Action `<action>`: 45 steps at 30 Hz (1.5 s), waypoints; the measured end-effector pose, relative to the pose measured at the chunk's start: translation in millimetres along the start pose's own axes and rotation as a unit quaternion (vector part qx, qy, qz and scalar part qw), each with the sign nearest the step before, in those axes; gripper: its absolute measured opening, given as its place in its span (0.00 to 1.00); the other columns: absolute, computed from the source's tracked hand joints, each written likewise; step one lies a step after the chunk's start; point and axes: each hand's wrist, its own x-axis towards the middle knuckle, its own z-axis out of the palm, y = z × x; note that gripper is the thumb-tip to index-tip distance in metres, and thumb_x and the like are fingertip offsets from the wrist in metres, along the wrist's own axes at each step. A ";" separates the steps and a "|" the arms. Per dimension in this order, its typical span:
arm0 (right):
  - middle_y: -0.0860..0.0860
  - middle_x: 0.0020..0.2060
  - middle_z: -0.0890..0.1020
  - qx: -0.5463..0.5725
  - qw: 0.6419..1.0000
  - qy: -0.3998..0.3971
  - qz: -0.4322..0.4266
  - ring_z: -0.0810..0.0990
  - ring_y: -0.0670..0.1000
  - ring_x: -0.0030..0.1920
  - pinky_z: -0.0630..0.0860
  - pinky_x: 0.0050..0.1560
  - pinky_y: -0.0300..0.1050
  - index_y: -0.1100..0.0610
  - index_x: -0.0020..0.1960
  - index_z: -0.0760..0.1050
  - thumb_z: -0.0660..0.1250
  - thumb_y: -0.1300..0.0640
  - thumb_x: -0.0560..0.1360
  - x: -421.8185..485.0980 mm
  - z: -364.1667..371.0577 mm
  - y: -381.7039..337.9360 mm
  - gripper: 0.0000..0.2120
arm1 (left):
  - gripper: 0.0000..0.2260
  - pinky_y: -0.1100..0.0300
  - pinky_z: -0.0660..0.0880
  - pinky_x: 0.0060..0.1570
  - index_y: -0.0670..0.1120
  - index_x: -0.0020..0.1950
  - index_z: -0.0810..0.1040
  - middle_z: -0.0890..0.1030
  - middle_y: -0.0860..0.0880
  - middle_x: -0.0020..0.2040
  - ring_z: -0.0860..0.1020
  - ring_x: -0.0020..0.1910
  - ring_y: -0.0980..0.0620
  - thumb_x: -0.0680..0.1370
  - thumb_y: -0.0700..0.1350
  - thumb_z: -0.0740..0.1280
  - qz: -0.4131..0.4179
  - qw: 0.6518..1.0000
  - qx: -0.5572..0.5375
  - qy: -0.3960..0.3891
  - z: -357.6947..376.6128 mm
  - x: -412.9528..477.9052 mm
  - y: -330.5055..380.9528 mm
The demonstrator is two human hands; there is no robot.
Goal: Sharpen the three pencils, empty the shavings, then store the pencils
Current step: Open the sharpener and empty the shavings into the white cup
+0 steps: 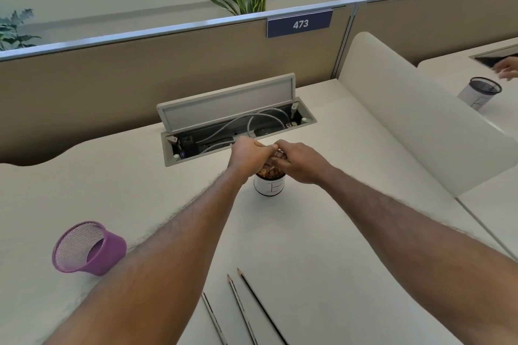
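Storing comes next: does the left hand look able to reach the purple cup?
Probably, once freed: the left hand grips a small item over the white cup; bare desk lies toward the purple cup.

The left hand (246,154) and right hand (297,161) meet just above a white cup (269,187) holding shavings (270,173), fingers curled round a small, mostly hidden object (279,152). Three pencils (242,311) lie near on the desk (350,232). A purple mesh cup (89,249) sits near left.

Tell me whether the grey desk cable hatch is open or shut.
Open: the grey hinged lid stands raised, and grey cables show in the recess.
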 end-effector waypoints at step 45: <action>0.48 0.42 0.81 0.066 0.991 0.070 -0.089 0.80 0.44 0.40 0.75 0.36 0.31 0.54 0.50 0.77 0.76 0.60 0.70 2.5 -28.9 -0.8 0.12 | 0.08 0.64 0.78 0.29 0.46 0.48 0.80 0.83 0.43 0.37 0.82 0.28 0.54 0.80 0.50 0.67 -0.009 0.996 -0.084 -0.016 -11.7 3.9 -17.6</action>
